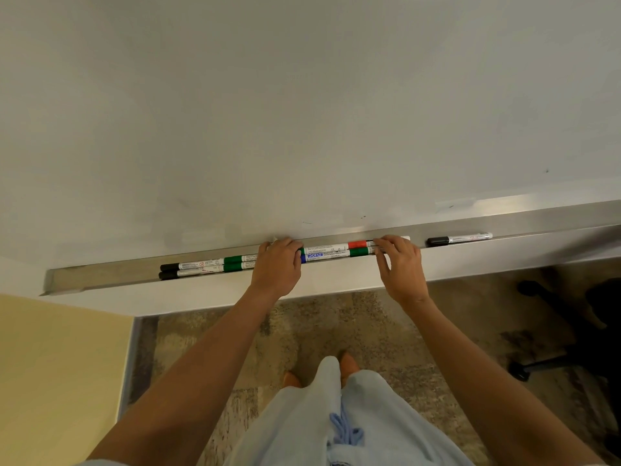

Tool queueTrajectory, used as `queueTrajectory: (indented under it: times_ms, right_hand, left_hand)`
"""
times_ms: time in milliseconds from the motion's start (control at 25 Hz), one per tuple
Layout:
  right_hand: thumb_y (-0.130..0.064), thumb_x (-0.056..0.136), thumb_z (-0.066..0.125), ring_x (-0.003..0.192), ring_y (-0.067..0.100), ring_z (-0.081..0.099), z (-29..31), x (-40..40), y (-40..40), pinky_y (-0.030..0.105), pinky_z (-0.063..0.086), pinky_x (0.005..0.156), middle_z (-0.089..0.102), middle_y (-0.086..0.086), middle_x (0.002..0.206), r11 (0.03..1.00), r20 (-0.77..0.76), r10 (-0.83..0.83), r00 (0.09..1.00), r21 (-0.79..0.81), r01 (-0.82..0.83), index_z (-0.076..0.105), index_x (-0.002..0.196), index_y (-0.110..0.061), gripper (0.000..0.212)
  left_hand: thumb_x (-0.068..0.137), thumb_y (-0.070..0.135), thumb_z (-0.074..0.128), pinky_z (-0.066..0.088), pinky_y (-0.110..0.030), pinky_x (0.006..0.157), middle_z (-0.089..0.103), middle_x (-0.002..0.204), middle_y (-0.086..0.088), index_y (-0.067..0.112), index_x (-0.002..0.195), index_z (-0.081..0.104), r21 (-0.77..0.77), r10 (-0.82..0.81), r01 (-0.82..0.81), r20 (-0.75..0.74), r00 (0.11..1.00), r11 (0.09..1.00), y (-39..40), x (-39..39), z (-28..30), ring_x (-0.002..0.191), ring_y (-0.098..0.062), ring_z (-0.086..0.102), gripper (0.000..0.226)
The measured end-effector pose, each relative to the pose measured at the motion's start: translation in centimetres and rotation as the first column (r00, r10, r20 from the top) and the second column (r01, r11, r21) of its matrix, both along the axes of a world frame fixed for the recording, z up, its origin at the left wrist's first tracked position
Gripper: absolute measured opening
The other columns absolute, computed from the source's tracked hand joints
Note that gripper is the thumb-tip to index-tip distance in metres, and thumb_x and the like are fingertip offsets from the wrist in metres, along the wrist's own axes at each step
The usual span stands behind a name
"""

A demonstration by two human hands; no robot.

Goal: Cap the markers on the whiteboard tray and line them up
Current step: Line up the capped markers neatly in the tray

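Several capped markers lie end to end in two rows on the metal whiteboard tray (111,275). Two black-capped markers (191,268) sit at the left, with green caps (234,263) beside them. In the middle lie a white-barrelled marker with a blue label (324,253) and, to its right, a red cap (357,244) above a green cap (358,252). My left hand (278,264) rests on the markers at the centre left, fingers curled over them. My right hand (400,260) touches the right ends of the rows with its fingertips. A lone black-capped marker (458,239) lies apart on the right.
The whiteboard (302,112) fills the upper view. Below the tray are a patterned carpet (336,331), my legs and feet, a yellow surface (57,364) at the left, and a dark office chair base (554,348) at the right.
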State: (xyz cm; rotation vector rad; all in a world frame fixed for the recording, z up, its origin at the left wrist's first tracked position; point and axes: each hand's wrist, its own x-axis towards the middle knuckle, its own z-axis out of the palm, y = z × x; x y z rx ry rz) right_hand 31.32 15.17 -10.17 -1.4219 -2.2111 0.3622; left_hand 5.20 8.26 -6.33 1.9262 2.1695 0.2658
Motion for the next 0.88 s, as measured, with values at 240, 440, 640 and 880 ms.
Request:
queueTrajectory:
  times_ms: [240, 440, 640, 880]
  right_hand:
    - [-0.021, 0.098, 0.049, 0.110, 0.022, 0.053, 0.4, 2.4, 0.8, 0.039, 0.038, 0.097, 0.063, 0.007, 0.116, 0.981, -0.053, -0.189, 0.980, 0.032, 0.191, 0.062, 0.115, -0.011, 0.024]
    - [-0.016, 0.098, 0.047, 0.113, 0.024, 0.051, 0.7, 7.3, 2.2, 0.042, 0.032, 0.101, 0.061, 0.007, 0.120, 0.905, -0.014, -0.423, 0.906, 0.033, 0.424, 0.060, 0.116, -0.013, 0.023]
    - [-0.017, 0.099, 0.046, 0.117, 0.026, 0.052, 0.9, 9.5, 2.9, 0.044, 0.025, 0.109, 0.063, 0.008, 0.120, 0.947, 0.139, -0.319, 0.937, 0.002, 0.322, 0.062, 0.118, -0.015, 0.024]
    - [-0.016, 0.098, 0.051, 0.111, 0.026, 0.055, 1.3, 8.2, 2.5, 0.045, 0.029, 0.106, 0.066, 0.007, 0.115, 0.972, 0.132, -0.235, 0.963, 0.032, 0.233, 0.065, 0.116, -0.013, 0.023]
  left_hand:
    - [0.099, 0.022, 0.039, 0.036, -0.038, 0.094, 0.065, 0.110, 0.000, 0.017, 0.114, 0.065, -0.014, -0.004, 0.004, -0.016, 1.000, 1.000, 0.3, -0.1, 0.1, 0.098, -0.021, 0.059, 0.030]
    - [0.099, 0.022, 0.040, 0.039, -0.037, 0.089, 0.066, 0.108, 0.000, 0.018, 0.112, 0.065, -0.021, -0.005, 0.004, -0.011, 1.000, 1.000, 0.7, 0.0, 0.5, 0.096, -0.021, 0.060, 0.029]
    - [0.099, 0.022, 0.040, 0.040, -0.038, 0.088, 0.066, 0.107, 0.000, 0.018, 0.111, 0.065, -0.023, 0.003, -0.003, -0.017, 1.000, 1.000, 0.5, 0.1, 0.6, 0.095, -0.022, 0.060, 0.028]
    - [0.098, 0.022, 0.040, 0.040, -0.038, 0.089, 0.067, 0.109, 0.000, 0.018, 0.113, 0.065, -0.029, 0.006, -0.007, -0.012, 1.000, 1.000, 0.5, 0.1, 0.6, 0.097, -0.021, 0.061, 0.030]
